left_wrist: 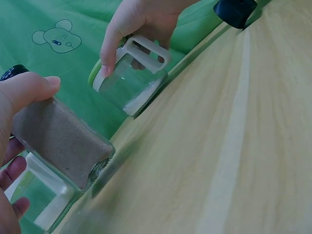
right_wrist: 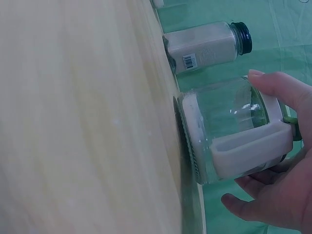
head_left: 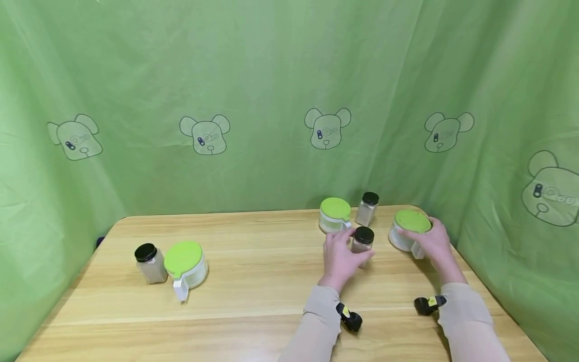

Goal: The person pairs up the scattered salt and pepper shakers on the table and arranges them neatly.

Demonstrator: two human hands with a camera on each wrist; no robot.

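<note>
My left hand [head_left: 340, 255] is around a square glass spice jar [left_wrist: 63, 141] with a black cap and brownish powder, thumb across its near side. Some of its other fingertips show loosely spread in the left wrist view. With my right hand [head_left: 431, 242] I grip a round glass seasoning jar [right_wrist: 224, 112] by its green-lidded top, thumb on one side and fingers on the other. Its white handle [right_wrist: 251, 148] points toward me, and some white contents lie at the bottom. Behind my left hand stands another green-lidded jar [head_left: 334, 213].
A second black-capped spice jar [head_left: 367, 208] stands at the back, between the green-lidded jars. At the table's left are a black-capped jar [head_left: 153, 266] and a green-lidded jar [head_left: 186, 264], side by side. Green curtain [head_left: 271, 176] surrounds the wooden table [head_left: 253, 301].
</note>
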